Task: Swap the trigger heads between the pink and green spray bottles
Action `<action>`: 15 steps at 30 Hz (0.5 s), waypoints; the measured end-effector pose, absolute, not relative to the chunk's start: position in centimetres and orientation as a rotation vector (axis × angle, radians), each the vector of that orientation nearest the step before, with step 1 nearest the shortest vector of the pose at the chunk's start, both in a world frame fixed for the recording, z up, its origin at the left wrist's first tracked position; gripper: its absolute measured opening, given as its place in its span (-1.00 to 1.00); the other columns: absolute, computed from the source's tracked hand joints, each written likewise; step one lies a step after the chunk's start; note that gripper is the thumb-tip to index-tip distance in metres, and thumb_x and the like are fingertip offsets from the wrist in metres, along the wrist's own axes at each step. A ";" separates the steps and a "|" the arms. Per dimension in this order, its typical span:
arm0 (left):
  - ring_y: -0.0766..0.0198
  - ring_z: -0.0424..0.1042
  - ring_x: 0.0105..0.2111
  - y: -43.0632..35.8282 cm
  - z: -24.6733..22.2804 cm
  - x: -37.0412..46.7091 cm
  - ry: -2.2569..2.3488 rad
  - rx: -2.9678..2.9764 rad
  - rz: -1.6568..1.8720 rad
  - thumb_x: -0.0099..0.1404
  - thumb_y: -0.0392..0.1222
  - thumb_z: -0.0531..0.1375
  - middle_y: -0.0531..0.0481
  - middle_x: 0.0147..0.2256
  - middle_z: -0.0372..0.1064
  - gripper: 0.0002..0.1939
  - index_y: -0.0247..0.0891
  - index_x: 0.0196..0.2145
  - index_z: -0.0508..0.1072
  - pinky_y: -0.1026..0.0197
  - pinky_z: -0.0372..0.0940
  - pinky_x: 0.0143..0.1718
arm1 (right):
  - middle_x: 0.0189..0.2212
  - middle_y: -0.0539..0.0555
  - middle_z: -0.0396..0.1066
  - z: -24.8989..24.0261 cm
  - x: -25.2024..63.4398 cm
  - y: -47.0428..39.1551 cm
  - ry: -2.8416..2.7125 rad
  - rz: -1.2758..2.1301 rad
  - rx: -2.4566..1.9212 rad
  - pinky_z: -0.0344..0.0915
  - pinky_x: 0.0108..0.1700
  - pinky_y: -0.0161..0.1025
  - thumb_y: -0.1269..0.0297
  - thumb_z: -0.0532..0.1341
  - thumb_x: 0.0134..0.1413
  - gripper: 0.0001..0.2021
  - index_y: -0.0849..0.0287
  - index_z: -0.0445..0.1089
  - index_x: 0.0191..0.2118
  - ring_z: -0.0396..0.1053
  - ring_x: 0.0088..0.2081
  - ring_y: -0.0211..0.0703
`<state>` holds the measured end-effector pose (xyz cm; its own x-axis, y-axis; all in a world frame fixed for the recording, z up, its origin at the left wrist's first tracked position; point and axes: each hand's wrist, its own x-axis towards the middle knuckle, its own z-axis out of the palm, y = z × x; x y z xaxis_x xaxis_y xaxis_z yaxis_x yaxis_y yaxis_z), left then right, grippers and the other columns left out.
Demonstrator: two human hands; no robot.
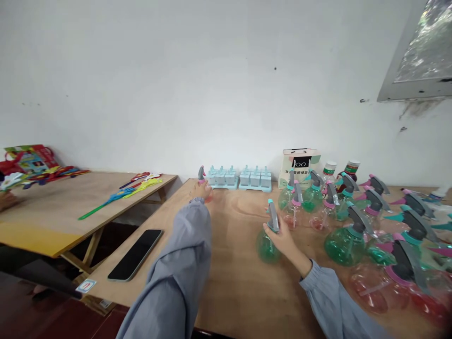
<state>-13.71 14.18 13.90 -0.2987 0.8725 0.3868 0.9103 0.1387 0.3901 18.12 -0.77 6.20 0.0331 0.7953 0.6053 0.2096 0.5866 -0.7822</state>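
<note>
My left hand (202, 190) is stretched to the far left part of the table and wraps round a pink spray bottle (208, 195), whose grey and pink nozzle shows above the fingers. My right hand (281, 234) grips a green spray bottle (267, 248) by its neck, near the table's middle. That bottle stands upright, its teal-tipped nozzle pointing up. Beside the right hand stand several more spray bottles, among them a green one (344, 247) and a pink one (374, 287). Two light blue popsicle molds (222, 179) (254, 181) sit by the wall.
A black phone (136, 255) lies on the wooden table (229, 292) at the left edge. A printed box (300, 165) and two capped bottles stand at the back right. Another table (63, 207) at the left holds colourful cutouts, with a person's hand (6, 201) at its edge.
</note>
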 end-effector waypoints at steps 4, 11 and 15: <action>0.05 0.36 0.09 12.1 11.3 -12.0 -2.209 -1.860 -0.964 0.34 -0.18 0.19 -0.24 0.17 0.21 -0.60 -0.19 0.12 0.40 -0.05 0.28 0.14 | -0.13 0.14 0.54 7.2 18.7 -0.5 -1.420 0.731 -0.879 0.23 0.21 0.10 -0.12 0.22 0.04 -0.58 0.04 0.48 -0.08 0.44 0.02 0.08; 0.05 0.34 0.10 3.8 5.0 -6.7 -1.797 -2.121 -1.137 0.27 -0.13 0.22 -0.17 0.16 0.20 -0.60 -0.09 0.07 0.46 0.05 0.33 0.09 | -0.29 0.17 0.57 8.9 19.9 -2.0 -1.338 1.137 -0.758 0.41 -0.03 0.10 -0.21 0.14 -0.01 -0.44 0.11 0.50 -0.08 0.51 -0.12 0.17; -0.01 0.30 0.15 0.9 3.1 -3.9 -1.498 -2.185 -1.334 0.27 -0.09 0.22 -0.18 0.14 0.21 -0.62 -0.09 0.05 0.47 0.02 0.34 0.11 | -0.29 0.18 0.57 9.0 20.0 -2.8 -1.362 1.154 -0.711 0.44 -0.09 0.08 -0.17 0.10 0.01 -0.49 0.11 0.49 -0.13 0.51 -0.15 0.14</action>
